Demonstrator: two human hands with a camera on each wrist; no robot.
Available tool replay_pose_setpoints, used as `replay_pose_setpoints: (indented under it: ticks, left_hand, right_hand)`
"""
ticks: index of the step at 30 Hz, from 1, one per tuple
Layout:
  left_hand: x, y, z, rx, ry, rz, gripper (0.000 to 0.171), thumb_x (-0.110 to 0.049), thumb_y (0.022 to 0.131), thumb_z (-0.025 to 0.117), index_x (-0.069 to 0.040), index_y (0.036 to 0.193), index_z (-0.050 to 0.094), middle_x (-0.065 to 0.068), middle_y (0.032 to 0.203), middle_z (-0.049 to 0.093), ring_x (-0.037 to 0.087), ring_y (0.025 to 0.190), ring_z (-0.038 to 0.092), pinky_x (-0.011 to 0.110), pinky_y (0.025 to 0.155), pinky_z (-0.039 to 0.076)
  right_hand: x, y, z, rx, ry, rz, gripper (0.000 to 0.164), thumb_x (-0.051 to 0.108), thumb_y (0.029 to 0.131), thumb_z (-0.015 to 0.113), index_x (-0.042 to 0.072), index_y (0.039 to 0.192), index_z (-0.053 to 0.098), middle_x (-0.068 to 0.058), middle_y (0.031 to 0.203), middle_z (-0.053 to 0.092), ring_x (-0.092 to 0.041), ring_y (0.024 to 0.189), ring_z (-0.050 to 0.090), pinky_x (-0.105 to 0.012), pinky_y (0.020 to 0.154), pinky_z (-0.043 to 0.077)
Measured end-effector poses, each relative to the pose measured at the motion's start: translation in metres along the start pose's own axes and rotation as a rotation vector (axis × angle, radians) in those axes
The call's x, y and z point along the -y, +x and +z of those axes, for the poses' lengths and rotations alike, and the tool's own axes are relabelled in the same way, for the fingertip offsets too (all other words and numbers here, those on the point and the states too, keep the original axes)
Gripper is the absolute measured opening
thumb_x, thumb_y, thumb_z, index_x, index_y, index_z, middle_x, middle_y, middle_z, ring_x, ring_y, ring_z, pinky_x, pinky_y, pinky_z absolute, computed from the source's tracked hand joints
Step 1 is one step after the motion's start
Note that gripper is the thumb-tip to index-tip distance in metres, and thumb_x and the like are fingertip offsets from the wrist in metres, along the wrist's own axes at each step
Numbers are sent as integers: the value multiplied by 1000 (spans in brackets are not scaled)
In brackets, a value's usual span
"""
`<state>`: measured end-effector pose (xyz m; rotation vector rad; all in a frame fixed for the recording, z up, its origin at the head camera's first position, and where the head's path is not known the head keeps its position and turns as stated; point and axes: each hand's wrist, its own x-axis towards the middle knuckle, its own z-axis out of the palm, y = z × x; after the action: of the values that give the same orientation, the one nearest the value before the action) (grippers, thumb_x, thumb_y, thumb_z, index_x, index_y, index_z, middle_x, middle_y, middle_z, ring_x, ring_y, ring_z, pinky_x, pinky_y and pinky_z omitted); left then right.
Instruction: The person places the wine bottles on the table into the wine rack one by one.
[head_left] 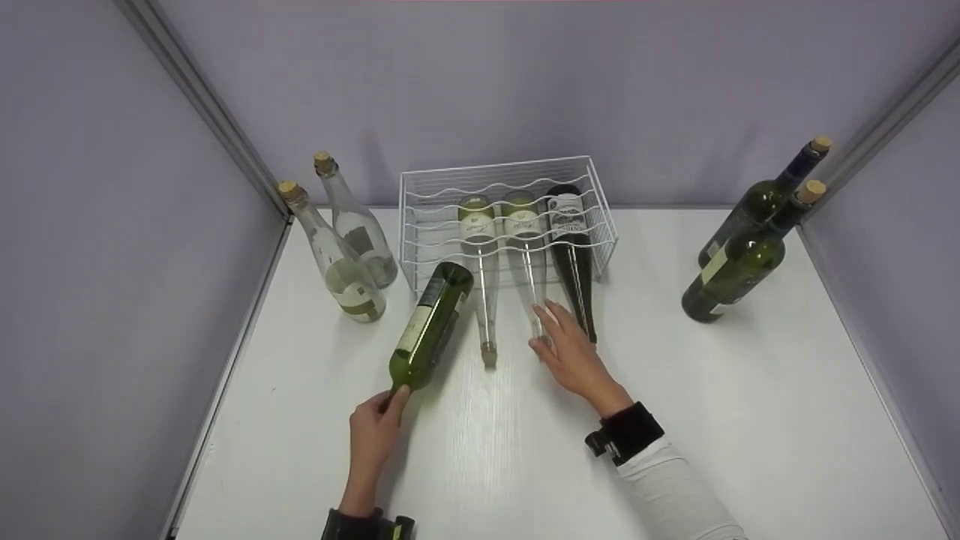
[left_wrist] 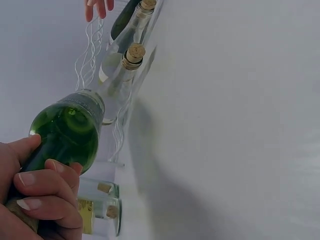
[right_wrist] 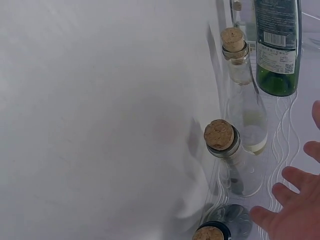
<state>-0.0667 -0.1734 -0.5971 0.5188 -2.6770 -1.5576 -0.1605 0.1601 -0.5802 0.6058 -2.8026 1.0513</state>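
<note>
My left hand (head_left: 375,427) grips a green wine bottle (head_left: 431,326) by its neck, fingers curled round it in the left wrist view. The bottle slants with its base toward the front left of a white wire rack (head_left: 409,225). In that rack lie two clear bottles, a left one (head_left: 487,300) and a middle one (head_left: 531,262), and a dark bottle (head_left: 574,262), necks toward me. My right hand (head_left: 574,360) hovers over the necks of the middle clear bottle and the dark one, its fingers spread and holding nothing in the right wrist view (right_wrist: 295,210).
Two corked clear bottles, a front one (head_left: 341,277) and a rear one (head_left: 360,232), stand left of the rack. Two corked green bottles, a front one (head_left: 739,262) and a rear one (head_left: 757,202), stand at the right. Grey walls (head_left: 480,90) enclose the white table (head_left: 480,465).
</note>
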Motion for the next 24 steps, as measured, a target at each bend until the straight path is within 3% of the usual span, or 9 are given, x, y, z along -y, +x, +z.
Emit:
replay_pose_setpoints:
  ticks: [8,15,24]
  left_hand:
    - [-3,6,9,6,-29,-14,55,-53,96,56,0,95,72,5,67,58,18,61,48,29,54,39]
    - [-7,13,23,-15,-81,15,49,-44,100,55,3,95,69,11,72,61,19,64,50,31,57,41]
    - [-19,21,43,-15,-145,-20,50,-42,102,50,5,99,66,8,76,56,20,69,49,31,59,41]
  right_hand:
    - [1,0,2,9,-15,15,59,33,101,56,10,152,37,-19,155,30,-38,143,24,-56,111,26]
    - [1,-2,3,29,9,31,58,34,102,54,9,152,37,-15,157,28,-34,145,21,-55,112,25]
    - [1,-1,5,43,0,43,60,34,101,55,11,153,35,-16,156,29,-33,144,22,-51,114,23]
